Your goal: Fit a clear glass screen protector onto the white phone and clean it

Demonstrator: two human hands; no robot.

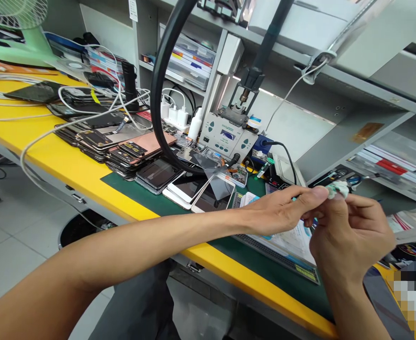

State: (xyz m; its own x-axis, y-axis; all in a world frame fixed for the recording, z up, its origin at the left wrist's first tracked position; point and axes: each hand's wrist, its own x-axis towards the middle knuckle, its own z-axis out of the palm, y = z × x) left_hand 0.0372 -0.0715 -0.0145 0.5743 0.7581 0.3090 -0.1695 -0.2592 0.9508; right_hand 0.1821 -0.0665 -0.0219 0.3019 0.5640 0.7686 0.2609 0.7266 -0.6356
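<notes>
Up at the right, above the workbench, my two hands are close together. Between their fingertips is a small crumpled white-and-green scrap, which looks like tissue or a wrapper. My left hand reaches across from the left, its thumb tip pressed at the scrap's left side. My right hand is closed, with its thumb pinching the scrap from below. Some fingers of both hands are hidden. Under them lies a perforated metal tray with papers and plastic packets on it.
White-framed phones and a dark phone lie on the green mat. Left of them are stacked phone parts and loose cables. A hot-air station stands behind. A black ring-shaped lamp or magnifier frame hangs in front.
</notes>
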